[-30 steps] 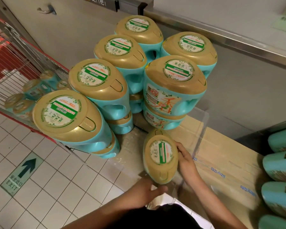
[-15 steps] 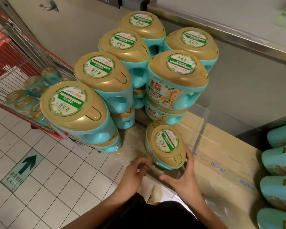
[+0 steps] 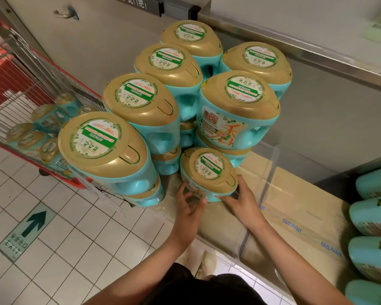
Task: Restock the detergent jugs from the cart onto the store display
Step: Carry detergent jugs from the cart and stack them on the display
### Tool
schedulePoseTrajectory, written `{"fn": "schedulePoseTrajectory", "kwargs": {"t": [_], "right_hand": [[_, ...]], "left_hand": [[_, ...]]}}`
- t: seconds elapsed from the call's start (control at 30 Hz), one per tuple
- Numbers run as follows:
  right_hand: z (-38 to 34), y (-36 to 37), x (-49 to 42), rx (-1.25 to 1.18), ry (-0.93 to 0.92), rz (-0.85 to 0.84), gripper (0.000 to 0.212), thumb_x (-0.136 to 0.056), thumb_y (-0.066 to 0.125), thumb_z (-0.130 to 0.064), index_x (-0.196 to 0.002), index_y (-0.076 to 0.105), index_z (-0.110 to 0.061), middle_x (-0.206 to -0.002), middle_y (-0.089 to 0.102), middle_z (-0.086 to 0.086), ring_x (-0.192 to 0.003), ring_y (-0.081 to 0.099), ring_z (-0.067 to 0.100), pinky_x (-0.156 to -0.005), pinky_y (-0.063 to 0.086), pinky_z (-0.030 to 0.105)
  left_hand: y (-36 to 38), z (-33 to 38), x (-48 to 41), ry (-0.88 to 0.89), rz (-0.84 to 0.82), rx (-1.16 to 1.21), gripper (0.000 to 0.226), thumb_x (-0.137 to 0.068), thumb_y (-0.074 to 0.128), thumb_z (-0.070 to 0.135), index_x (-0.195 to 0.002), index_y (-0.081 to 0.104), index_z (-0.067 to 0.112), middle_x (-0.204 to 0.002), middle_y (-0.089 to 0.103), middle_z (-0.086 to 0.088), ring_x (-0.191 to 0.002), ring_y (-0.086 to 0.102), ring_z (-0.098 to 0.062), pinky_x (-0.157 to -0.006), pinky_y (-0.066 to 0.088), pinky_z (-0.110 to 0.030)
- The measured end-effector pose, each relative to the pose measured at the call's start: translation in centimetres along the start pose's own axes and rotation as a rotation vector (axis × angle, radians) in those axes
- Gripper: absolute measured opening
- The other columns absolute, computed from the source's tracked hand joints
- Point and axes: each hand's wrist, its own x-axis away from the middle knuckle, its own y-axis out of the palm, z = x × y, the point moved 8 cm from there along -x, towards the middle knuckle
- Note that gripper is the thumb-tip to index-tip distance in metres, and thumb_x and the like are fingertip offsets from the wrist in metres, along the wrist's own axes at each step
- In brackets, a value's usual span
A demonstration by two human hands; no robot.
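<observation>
A turquoise detergent jug with a gold lid [image 3: 209, 171] stands on the low display platform [image 3: 299, 208], in front of a tall stack of the same jugs [image 3: 150, 106]. Both my hands grip its lower body: my left hand [image 3: 190, 204] on the near-left side, my right hand [image 3: 242, 198] on the near-right side. The red wire cart [image 3: 22, 93] stands at the left with several more jugs [image 3: 33, 133] inside it.
A clear plastic divider [image 3: 266, 172] rises just right of the held jug. Turquoise bottles [image 3: 374, 219] lie stacked at the far right. A grey wall with a metal rail [image 3: 295, 51] backs the display. White tiled floor with an exit arrow sticker [image 3: 29, 230] lies at lower left.
The jug went from lying tipped in my hands to standing on the platform further back against the stack. My hands briefly loosened, then closed around its base again.
</observation>
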Motion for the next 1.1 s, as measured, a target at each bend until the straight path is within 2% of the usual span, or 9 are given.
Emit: {"fn": "schedulePoseTrajectory", "kwargs": {"t": [0.1, 0.23, 0.43, 0.5, 0.6, 0.67, 0.77, 0.87, 1.1], "right_hand": [[0.2, 0.2, -0.6, 0.055, -0.023, 0.028, 0.055, -0.084, 0.084, -0.046, -0.133, 0.063, -0.029, -0.124, 0.063, -0.014, -0.118, 0.063, 0.003, -0.098, 0.052, 0.02], [0.4, 0.2, -0.9, 0.108, -0.032, 0.029, 0.049, -0.084, 0.077, -0.045, -0.13, 0.067, -0.031, -0.121, 0.061, -0.013, -0.116, 0.062, 0.001, -0.096, 0.049, 0.015], [1.6, -0.1, -0.8, 0.059, 0.082, 0.04, 0.054, -0.081, 0.091, -0.012, -0.126, 0.062, -0.019, -0.122, 0.065, -0.001, -0.11, 0.065, 0.0, -0.093, 0.053, 0.018], [2.3, -0.5, 0.3, -0.04, 0.157, 0.121, 0.046, -0.083, 0.084, 0.003, -0.119, 0.058, -0.009, -0.112, 0.068, 0.003, -0.098, 0.068, 0.004, -0.088, 0.054, 0.022], [3.9, -0.4, 3.4, -0.249, 0.344, 0.245, 0.025, -0.091, 0.067, 0.012, -0.099, 0.054, -0.008, -0.094, 0.058, 0.013, -0.085, 0.058, 0.025, -0.085, 0.051, 0.043], [4.2, 0.9, 5.7, -0.326, 0.424, 0.174, 0.022, -0.098, 0.059, 0.01, -0.091, 0.054, -0.01, -0.091, 0.057, 0.018, -0.084, 0.059, 0.031, -0.088, 0.053, 0.05], [2.7, 2.9, 8.6, -0.281, 0.378, -0.045, 0.018, -0.101, 0.056, 0.009, -0.092, 0.059, -0.007, -0.087, 0.062, 0.02, -0.082, 0.06, 0.031, -0.079, 0.054, 0.039], [0.9, 4.7, 11.7, -0.208, 0.293, -0.217, 0.02, -0.1, 0.055, 0.012, -0.092, 0.061, -0.005, -0.083, 0.061, 0.014, -0.076, 0.06, 0.027, -0.067, 0.055, 0.027], [-0.7, 10.3, 18.1, -0.044, 0.215, -0.518, 0.005, -0.1, 0.061, 0.006, -0.098, 0.063, 0.002, -0.087, 0.065, 0.014, -0.074, 0.066, 0.02, -0.068, 0.058, 0.028]], "left_hand": [[0.0, 0.5, 0.1, 0.017, 0.01, -0.008, 0.067, -0.103, 0.062, 0.01, -0.155, 0.025, 0.03, -0.148, 0.046, -0.01, -0.122, 0.063, 0.0, -0.101, 0.055, -0.027], [-0.2, 0.2, 0.1, 0.002, 0.022, -0.014, 0.067, -0.103, 0.063, 0.013, -0.154, 0.026, 0.032, -0.149, 0.047, -0.008, -0.128, 0.059, -0.003, -0.106, 0.053, -0.032], [-0.7, -0.8, 0.1, -0.039, -0.026, 0.021, 0.067, -0.096, 0.068, 0.028, -0.153, 0.033, 0.038, -0.144, 0.053, 0.002, -0.125, 0.062, -0.009, -0.1, 0.057, -0.037], [-1.1, -1.0, 0.5, -0.101, -0.024, 0.016, 0.054, -0.093, 0.067, 0.033, -0.142, 0.046, 0.04, -0.135, 0.059, -0.001, -0.116, 0.066, -0.013, -0.092, 0.059, -0.035], [-2.6, -1.2, 1.7, -0.115, 0.04, -0.063, 0.029, -0.094, 0.06, 0.031, -0.123, 0.061, 0.028, -0.119, 0.067, -0.008, -0.098, 0.066, -0.02, -0.083, 0.058, -0.032], [-3.6, -1.0, 3.1, -0.078, 0.076, -0.078, 0.014, -0.105, 0.057, 0.021, -0.116, 0.065, 0.019, -0.104, 0.068, -0.012, -0.091, 0.064, -0.022, -0.08, 0.056, -0.035], [-4.9, -1.1, 6.4, -0.063, 0.118, -0.1, 0.02, -0.109, 0.049, 0.008, -0.111, 0.069, 0.01, -0.103, 0.071, -0.014, -0.093, 0.067, -0.02, -0.078, 0.056, -0.031], [-6.2, -1.7, 11.1, -0.061, 0.174, -0.053, 0.023, -0.109, 0.049, 0.01, -0.111, 0.071, 0.012, -0.107, 0.077, -0.008, -0.096, 0.072, -0.019, -0.081, 0.056, -0.028], [-11.5, -5.0, 24.3, -0.072, 0.451, 0.067, 0.023, -0.11, 0.047, 0.011, -0.108, 0.07, 0.008, -0.105, 0.074, -0.018, -0.095, 0.072, -0.028, -0.086, 0.056, -0.039]]}}
